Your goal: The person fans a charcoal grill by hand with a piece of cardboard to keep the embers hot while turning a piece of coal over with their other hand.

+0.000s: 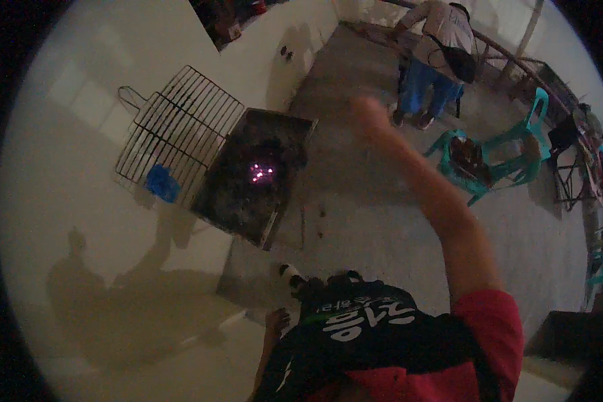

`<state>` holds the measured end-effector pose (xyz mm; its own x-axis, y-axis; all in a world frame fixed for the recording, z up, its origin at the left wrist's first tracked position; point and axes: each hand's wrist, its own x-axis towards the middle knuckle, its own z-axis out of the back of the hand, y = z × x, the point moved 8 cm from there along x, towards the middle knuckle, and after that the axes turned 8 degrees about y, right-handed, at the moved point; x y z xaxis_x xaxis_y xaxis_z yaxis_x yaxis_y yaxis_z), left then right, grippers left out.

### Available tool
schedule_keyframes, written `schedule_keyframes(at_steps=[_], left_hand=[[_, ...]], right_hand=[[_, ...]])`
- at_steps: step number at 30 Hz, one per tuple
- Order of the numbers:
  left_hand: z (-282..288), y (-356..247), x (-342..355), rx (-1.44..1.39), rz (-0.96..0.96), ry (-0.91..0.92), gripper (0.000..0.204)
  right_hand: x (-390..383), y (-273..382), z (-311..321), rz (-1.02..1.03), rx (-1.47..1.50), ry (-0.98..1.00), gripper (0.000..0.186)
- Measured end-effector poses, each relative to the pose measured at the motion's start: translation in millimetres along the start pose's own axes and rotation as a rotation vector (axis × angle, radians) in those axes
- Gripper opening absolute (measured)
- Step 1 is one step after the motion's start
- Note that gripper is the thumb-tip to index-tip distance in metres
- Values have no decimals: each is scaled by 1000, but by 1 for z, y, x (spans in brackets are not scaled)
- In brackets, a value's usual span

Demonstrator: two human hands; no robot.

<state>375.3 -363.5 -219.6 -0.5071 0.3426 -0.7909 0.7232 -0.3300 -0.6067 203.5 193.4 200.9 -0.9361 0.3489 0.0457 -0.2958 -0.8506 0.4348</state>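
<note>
My right arm reaches forward across the picture, and my right hand (370,117) is raised over the grey floor, smeared by motion. Its fingers cannot be made out, and nothing shows clearly in it. My left hand (277,320) hangs low beside my dark apron (362,315), fingers loosely apart and holding nothing that I can see. Left of centre stands a dark charcoal grill (241,208), nearer to my left hand than my right. Embers (261,173) glow in the middle of it. Behind it, a wire grill rack (181,124) with a looped handle leans on the wall.
A crumpled blue plastic bag or cloth (162,183) lies against the rack's lower part. Green plastic chairs (529,144) stand at the right, one bearing a brown item (469,159). A person (435,60) in blue trousers bends by the far railing. Clutter (586,144) lines the right edge.
</note>
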Motion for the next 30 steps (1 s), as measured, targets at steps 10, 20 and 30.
schedule_keyframes(at_steps=[10, 20, 30], left_hand=[[-28, -42, -4, 596, -301, 127, 26], [-12, 7, 37, 943, -373, 260, 26], [-13, -9, 40, 35, 154, 128, 27]], right_hand=[[-24, 51, -68, 235, -135, 348, 31], [-112, 148, -91, 638, 151, 523, 30], [-44, 43, -35, 203, -97, 219, 20]])
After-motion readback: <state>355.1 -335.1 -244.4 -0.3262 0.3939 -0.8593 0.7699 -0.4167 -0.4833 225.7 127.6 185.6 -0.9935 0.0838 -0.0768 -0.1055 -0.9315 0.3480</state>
